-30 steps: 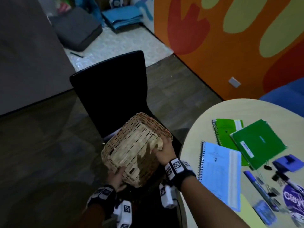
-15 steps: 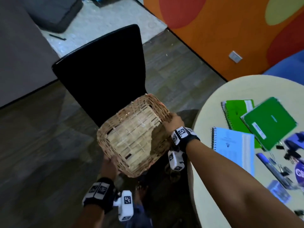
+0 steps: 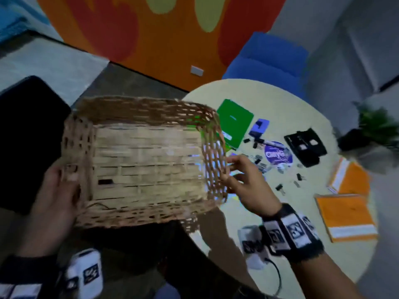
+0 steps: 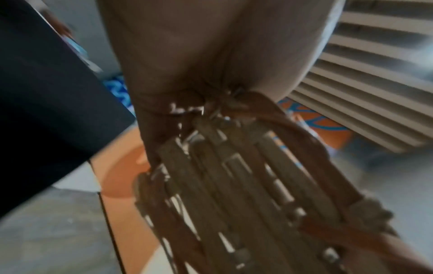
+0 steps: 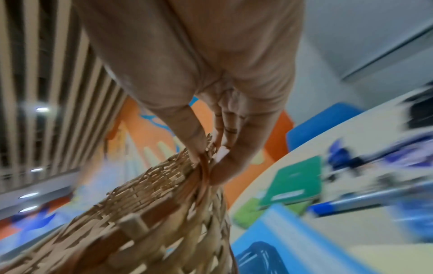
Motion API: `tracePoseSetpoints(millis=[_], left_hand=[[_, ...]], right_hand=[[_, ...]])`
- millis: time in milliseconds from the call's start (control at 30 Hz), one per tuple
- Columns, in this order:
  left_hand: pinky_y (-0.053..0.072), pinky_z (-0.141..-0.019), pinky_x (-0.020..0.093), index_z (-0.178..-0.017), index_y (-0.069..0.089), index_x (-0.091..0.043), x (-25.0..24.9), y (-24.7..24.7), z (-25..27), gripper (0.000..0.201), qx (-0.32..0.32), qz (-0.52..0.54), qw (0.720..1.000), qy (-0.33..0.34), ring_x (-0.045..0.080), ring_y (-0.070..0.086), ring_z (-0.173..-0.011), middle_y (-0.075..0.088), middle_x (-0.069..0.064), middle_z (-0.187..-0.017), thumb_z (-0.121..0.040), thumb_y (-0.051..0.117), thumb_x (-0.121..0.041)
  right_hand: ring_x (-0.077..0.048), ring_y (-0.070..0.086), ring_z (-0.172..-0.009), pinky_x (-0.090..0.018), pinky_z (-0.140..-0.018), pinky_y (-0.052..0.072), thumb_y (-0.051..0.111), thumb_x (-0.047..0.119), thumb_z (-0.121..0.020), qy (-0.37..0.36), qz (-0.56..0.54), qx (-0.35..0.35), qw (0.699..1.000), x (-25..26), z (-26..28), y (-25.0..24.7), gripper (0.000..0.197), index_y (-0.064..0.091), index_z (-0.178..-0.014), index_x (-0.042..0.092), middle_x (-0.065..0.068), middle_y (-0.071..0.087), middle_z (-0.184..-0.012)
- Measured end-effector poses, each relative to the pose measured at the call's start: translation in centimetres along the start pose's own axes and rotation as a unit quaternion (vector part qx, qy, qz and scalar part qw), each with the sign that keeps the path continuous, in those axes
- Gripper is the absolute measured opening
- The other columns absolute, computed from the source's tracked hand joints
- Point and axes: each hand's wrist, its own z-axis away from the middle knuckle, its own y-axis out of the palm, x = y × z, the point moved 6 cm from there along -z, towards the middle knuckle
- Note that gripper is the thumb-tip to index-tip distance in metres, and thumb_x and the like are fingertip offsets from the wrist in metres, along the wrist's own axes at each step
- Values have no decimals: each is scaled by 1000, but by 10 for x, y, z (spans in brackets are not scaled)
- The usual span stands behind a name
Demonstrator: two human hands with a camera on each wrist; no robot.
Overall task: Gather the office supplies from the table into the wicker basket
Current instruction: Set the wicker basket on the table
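- Wicker basket (image 3: 140,160), rectangular and woven of pale tan strips, hangs in the air between my two hands, its open mouth tipped toward me so I look straight at its slatted bottom; its right end overlaps the left edge of the round cream table (image 3: 280,244).
- My left hand (image 3: 54,197) grips the basket's left end wall, thumb curled over the rim to the inside; the left wrist view shows my palm tight against the weave (image 4: 234,185).
- My right hand (image 3: 248,186) pinches the right rim, thumb and fingers clamped on the braided edge; the right wrist view shows the fingertips (image 5: 199,148) closed on the wicker (image 5: 152,222).
- On the table beyond the basket lie the supplies: a green notebook (image 3: 234,121), a small purple box-shaped thing (image 3: 260,126), a round purple pack with white lettering (image 3: 277,155), and small black binder clips (image 3: 279,187) scattered near it.
- A black plastic desk organiser (image 3: 305,147) sits to the right of the purple pack, and two orange folders (image 3: 345,214) lie near the table's right edge.
- Through the basket's right wall I see light-blue and green showing, too blurred to name.
- A black chair back (image 3: 26,137) stands behind my left hand, a blue seat (image 3: 269,57) is past the table, and the orange wall with red and green blobs (image 3: 162,39) runs behind.
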Motion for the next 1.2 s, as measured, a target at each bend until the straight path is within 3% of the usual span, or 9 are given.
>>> tracePoseSetpoints(millis=[100,167,300,433,567,733,967,1100,1200], left_hand=[[45,-92,20,-125,45,-38,-87,111,56,28,175,-8,984,37,-12,57,-98,65,-27,-107,-97,44,-31],[43,-77,1,-122,44,-32,-86,165,92,28,248,-11,968,33,-20,58,-84,66,-36,-94,-97,46,-19],[52,-72,16,-126,42,-24,-60,230,145,30,367,-24,930,10,-2,67,-79,74,-5,-99,-96,48,-22],[56,-73,34,-120,42,-35,-44,271,181,33,443,-49,894,-44,10,69,-81,73,-6,-97,-90,54,-41],[56,-84,45,-119,42,-35,-33,294,190,28,436,-96,894,-44,15,71,-93,72,-13,-102,-96,48,-21],[57,-78,39,-120,44,-35,-29,316,197,29,410,-136,900,-57,9,70,-89,74,-11,-92,-96,48,-19],[51,-92,48,-108,41,-55,-16,326,196,28,386,-169,903,-82,20,65,-102,69,-1,-106,-95,46,-31],[54,-81,38,-115,43,-46,-16,326,197,25,388,-144,903,-113,19,66,-100,70,-1,-103,-98,45,-27],[53,-72,31,-116,52,-33,-19,317,186,22,375,-124,908,-142,22,67,-95,69,4,-101,-94,52,-30]], right_hand=[[-26,66,-73,-29,-58,54,58,-1,-89,67,-28,-67,995,-54,71,-76,23,51,-103,15,-8,58,-93],[-27,68,-73,-33,-59,55,57,-2,-89,108,-16,-93,990,-93,116,-114,22,52,-101,17,-8,58,-94],[-33,65,-73,-41,-61,56,55,-7,-88,177,-34,-140,974,-165,187,-159,29,53,-98,20,-14,55,-94],[-34,61,-64,-53,-61,55,56,-8,-87,212,-45,-163,962,-221,222,-176,29,54,-98,19,-17,58,-87],[-31,59,-60,-49,-58,54,56,-9,-87,219,-65,-180,957,-256,226,-183,29,53,-99,17,-18,56,-89],[-30,64,-63,-40,-56,56,56,-4,-88,229,-57,-186,954,-283,220,-192,29,52,-96,23,-11,61,-89],[-33,66,-72,-55,-64,58,56,5,-88,236,-44,-156,958,-306,211,-196,28,51,-97,31,-11,60,-93],[-32,67,-73,-58,-66,57,57,6,-89,257,-30,-136,956,-305,212,-197,26,50,-99,29,-14,62,-95],[-28,64,-93,-51,-84,54,62,12,-88,281,64,-124,950,-278,208,-203,35,48,-120,19,-15,60,-115]])
